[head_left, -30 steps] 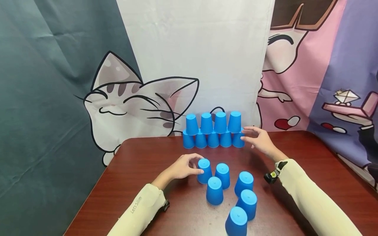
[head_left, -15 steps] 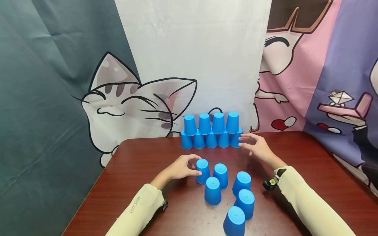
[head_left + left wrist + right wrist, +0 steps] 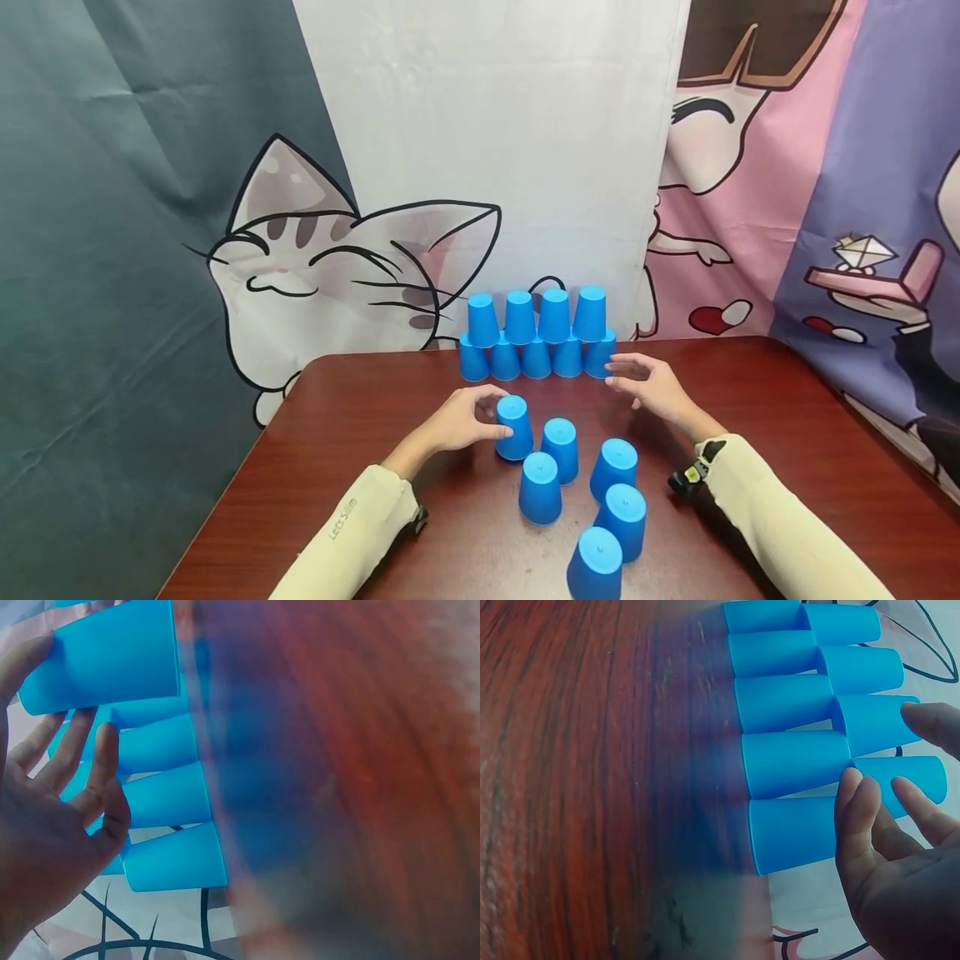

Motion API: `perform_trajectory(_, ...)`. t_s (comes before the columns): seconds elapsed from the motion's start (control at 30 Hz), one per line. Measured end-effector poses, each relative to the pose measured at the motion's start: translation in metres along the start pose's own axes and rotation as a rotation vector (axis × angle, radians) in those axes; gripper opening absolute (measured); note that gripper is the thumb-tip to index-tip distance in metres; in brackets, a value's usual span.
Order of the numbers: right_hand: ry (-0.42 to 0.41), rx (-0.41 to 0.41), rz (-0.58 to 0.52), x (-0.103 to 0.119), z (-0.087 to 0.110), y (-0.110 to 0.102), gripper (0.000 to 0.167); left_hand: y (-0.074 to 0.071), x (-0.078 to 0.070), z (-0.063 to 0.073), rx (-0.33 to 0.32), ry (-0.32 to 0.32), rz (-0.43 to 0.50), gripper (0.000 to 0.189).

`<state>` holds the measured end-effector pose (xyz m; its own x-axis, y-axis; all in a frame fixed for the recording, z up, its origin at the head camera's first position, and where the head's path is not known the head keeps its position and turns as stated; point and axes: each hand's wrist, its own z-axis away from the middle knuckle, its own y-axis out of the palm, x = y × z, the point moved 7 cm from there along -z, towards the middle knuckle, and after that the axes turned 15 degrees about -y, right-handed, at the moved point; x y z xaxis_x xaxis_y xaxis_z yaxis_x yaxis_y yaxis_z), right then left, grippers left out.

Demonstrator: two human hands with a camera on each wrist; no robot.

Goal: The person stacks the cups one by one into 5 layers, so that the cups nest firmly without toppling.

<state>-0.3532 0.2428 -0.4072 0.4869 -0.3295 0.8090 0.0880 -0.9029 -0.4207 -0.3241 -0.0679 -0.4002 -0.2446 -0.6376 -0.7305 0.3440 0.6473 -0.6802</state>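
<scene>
a reddish-brown table (image 3: 360, 408) stands before a creased fabric backdrop (image 3: 487, 108) showing a cartoon cat (image 3: 330, 292).

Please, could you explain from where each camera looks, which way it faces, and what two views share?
Head: worn on the head, facing forward and down at the table, loose cups and cup wall; both sleeves, left grip and right grip show.
Left wrist: on that wrist, facing past the left grip, which shows, to its pinched cup, cup wall behind.
Right wrist: on that wrist, facing the cup wall; the right grip shows.
Shared: both wrist views show the cup wall lying sideways in the picture.
</scene>
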Motion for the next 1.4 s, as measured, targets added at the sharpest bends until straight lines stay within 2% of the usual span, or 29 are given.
perform_trajectory(0.27,-0.016,-0.004,-0.003,-0.001,0.001,0.002,0.056,-0.016,-0.002,-0.001,-0.079,-0.017,0.044,0.051)
perform_trajectory(0.47,0.011,-0.002,-0.018,-0.007,0.004,0.002,0.056,-0.029,-0.008,-0.002,-0.153,-0.017,0.104,0.052)
perform_trajectory(0.7,0.02,-0.002,-0.015,-0.009,0.003,0.001,0.055,-0.054,-0.017,-0.005,-0.28,-0.042,0.173,0.056)
perform_trajectory(0.93,0.033,-0.003,-0.014,-0.011,0.006,0.001,0.055,-0.082,-0.032,-0.014,-0.352,-0.02,0.23,0.053)
perform_trajectory(1.1,0.043,-0.001,-0.013,-0.013,0.007,0.001,0.056,-0.095,-0.04,-0.023,-0.393,-0.021,0.235,0.053)
perform_trajectory(1.4,0.037,-0.006,-0.003,-0.013,0.007,0.001,0.054,-0.109,-0.051,-0.035,-0.434,-0.025,0.201,0.054)
